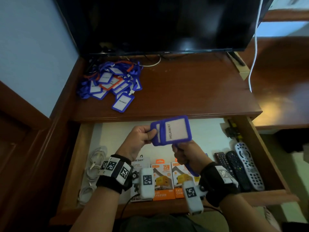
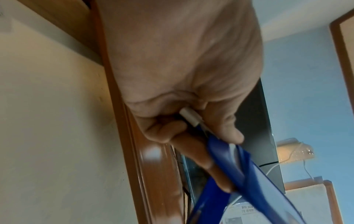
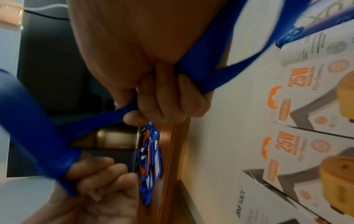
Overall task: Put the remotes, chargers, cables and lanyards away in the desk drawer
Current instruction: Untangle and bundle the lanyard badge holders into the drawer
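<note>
Fingers (image 1: 151, 132) of the left hand (image 1: 138, 139) are pinched on the left edge of a blue badge holder (image 1: 172, 131), while the right hand (image 1: 185, 154) is curled tight around its strap (image 1: 190, 169), probably so the strap is gathered before being laid in the open drawer (image 1: 260, 148) at lower centre. Three remotes (image 1: 240, 166) are counted at the drawer's right, three charger boxes (image 1: 164, 178) in the middle, white cables (image 1: 93, 166) at left. A heap of lanyards (image 1: 112, 81), too tangled to count, is left on the desk (image 1: 192, 87), upper left.
</note>
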`<act>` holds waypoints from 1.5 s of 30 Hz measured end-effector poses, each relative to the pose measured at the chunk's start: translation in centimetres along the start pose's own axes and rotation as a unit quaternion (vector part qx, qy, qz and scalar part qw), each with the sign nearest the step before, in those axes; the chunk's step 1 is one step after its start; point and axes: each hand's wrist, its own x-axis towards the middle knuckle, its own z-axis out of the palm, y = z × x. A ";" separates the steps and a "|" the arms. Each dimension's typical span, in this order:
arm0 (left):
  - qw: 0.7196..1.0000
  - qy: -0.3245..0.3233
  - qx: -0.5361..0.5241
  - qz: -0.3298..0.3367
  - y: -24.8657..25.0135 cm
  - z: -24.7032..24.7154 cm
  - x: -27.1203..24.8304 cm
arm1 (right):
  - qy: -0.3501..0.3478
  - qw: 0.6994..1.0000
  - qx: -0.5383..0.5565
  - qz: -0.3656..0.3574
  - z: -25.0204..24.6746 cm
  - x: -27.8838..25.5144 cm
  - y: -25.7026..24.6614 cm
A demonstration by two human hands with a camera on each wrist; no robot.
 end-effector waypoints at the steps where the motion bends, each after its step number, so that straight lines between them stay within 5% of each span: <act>1: 1.000 0.031 -0.005 0.004 -0.1 0.0 0.1 | -0.009 1.000 -0.007 0.010 0.3 0.1 0.1; 7: 0.985 0.168 0.025 -0.003 -0.9 -0.4 0.6 | -0.047 0.989 -0.142 0.000 2.4 -0.7 -1.1; 16: 0.963 0.198 0.180 0.016 -1.6 -0.4 0.5 | -0.084 0.946 -0.307 -0.057 4.5 -1.4 -3.7; 22: 0.891 0.096 0.445 0.008 -1.9 -0.9 -0.3 | -0.078 0.925 -0.364 -0.076 3.7 -0.6 -4.6; 25: 0.863 0.036 0.503 -0.017 -1.5 -1.6 -1.0 | -0.080 0.897 -0.426 -0.087 3.1 0.1 -4.7; 30: 0.793 -0.100 0.598 -0.064 -0.4 -2.7 -2.0 | -0.115 0.896 -0.412 -0.115 2.5 0.9 -4.5; 32: 0.811 -0.128 0.567 -0.065 -0.4 -3.2 -2.2 | -0.118 0.907 -0.389 -0.110 2.6 1.3 -3.9; 38: 0.946 -0.096 0.308 -0.046 0.6 -5.1 -3.4 | -0.141 0.960 -0.227 -0.076 3.4 2.0 -2.4; 45: 0.994 0.005 0.093 0.054 -0.8 -4.9 -4.2 | -0.109 0.989 -0.083 -0.063 5.8 2.6 -1.2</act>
